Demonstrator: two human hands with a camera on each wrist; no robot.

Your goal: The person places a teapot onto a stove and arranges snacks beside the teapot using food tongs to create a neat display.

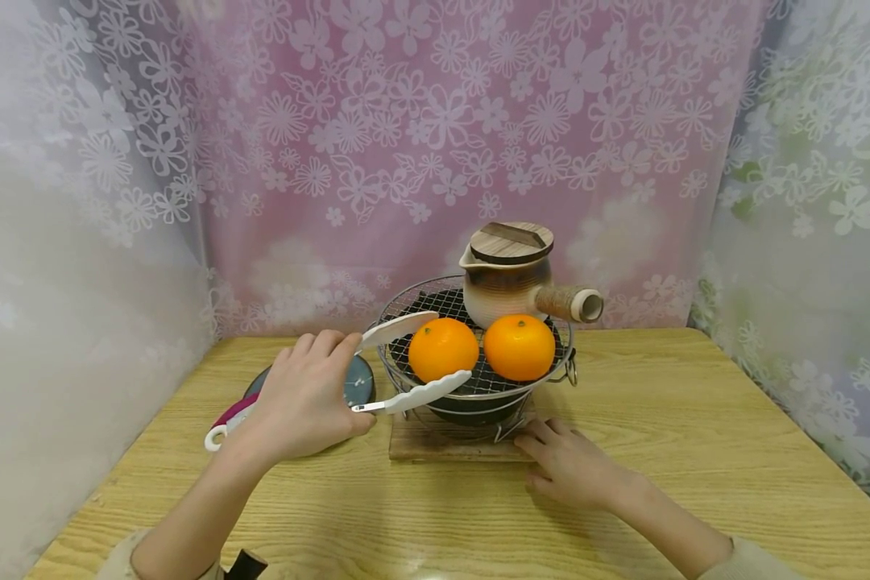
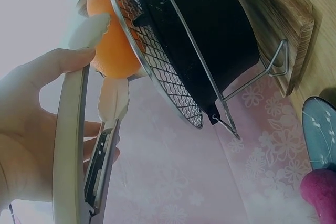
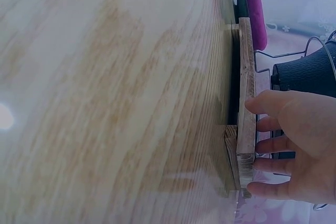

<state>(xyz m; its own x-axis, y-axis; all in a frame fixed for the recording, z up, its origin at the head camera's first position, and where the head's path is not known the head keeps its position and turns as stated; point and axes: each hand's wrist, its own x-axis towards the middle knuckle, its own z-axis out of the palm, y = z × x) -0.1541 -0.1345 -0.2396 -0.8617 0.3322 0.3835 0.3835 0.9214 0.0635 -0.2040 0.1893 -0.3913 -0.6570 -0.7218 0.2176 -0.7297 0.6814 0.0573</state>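
My left hand (image 1: 306, 399) grips white-tipped tongs (image 1: 424, 392), whose jaws stand spread. Between their scalloped tips sits the left orange (image 1: 444, 350), on a wire mesh grill (image 1: 493, 379). A second orange (image 1: 519, 347) lies to its right on the same mesh. In the left wrist view, the thumb presses one arm of the tongs and the fingers lie behind the other. My right hand (image 1: 573, 466) touches the right front corner of a wooden board (image 1: 449, 448) under the stove. Its fingers (image 3: 275, 144) are spread, nearly straight, against the board in the right wrist view.
Behind the oranges stands a ceramic teapot (image 1: 499, 292) with a wooden lid and a side handle pointing right. A black stove pot (image 2: 210, 30) in a wire stand carries the mesh. Left of it lies a blue-grey plate (image 1: 361, 379) with a magenta soft-looking item (image 2: 319, 192).
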